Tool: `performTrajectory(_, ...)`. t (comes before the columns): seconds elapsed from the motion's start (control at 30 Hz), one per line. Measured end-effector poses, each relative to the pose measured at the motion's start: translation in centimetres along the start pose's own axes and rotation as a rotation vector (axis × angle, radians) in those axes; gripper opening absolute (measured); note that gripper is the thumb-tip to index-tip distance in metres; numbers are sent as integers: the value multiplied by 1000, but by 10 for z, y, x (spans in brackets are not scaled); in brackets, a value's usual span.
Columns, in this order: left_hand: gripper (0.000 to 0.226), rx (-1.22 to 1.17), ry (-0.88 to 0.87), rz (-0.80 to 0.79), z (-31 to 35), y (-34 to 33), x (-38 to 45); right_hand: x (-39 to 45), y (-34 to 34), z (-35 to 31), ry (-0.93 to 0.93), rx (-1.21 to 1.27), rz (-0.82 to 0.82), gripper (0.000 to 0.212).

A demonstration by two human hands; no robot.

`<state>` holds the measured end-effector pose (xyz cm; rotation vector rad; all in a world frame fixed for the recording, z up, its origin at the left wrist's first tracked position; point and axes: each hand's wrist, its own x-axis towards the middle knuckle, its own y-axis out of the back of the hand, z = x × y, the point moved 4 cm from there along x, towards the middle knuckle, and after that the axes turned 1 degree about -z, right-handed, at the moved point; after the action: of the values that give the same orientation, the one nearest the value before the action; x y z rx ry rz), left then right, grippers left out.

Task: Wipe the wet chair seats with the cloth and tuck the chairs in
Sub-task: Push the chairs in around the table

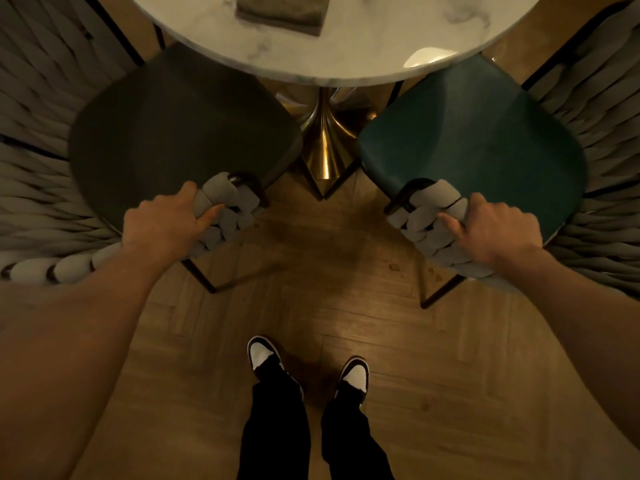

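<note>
From the head camera: I stand between two chairs at the round marble bench (363, 53), my left hand (162, 225) wrapped over the woven backrest end of the dark chair (180, 129), my right hand (491, 228) gripping the same spot on the teal chair (474, 140). Pushing both at once, I judge a seat edge could knock the brass pedestal (323, 143), or the chairs could skew and collide. The folded cloth (282, 10) lies on the bench, well apart from both hands. Both seats look matte; I cannot tell any wetness in this dim light.
</note>
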<state>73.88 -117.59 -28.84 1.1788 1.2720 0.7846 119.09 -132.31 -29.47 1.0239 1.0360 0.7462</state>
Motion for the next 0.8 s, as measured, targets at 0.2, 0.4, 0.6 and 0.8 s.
performTrajectory(0.2,56,-4,13,34,9,2,3,11,8,-3,22,9,-4,58)
performTrajectory(0.4,55,-22,32,22,20,2,-3,9,7,0,57,24,21,57)
performTrajectory(0.6,57,-9,51,20,23,3,-6,6,2,3,73,28,52,58)
performTrajectory(0.8,58,-15,40,31,24,0,-8,6,2,1,78,51,43,55)
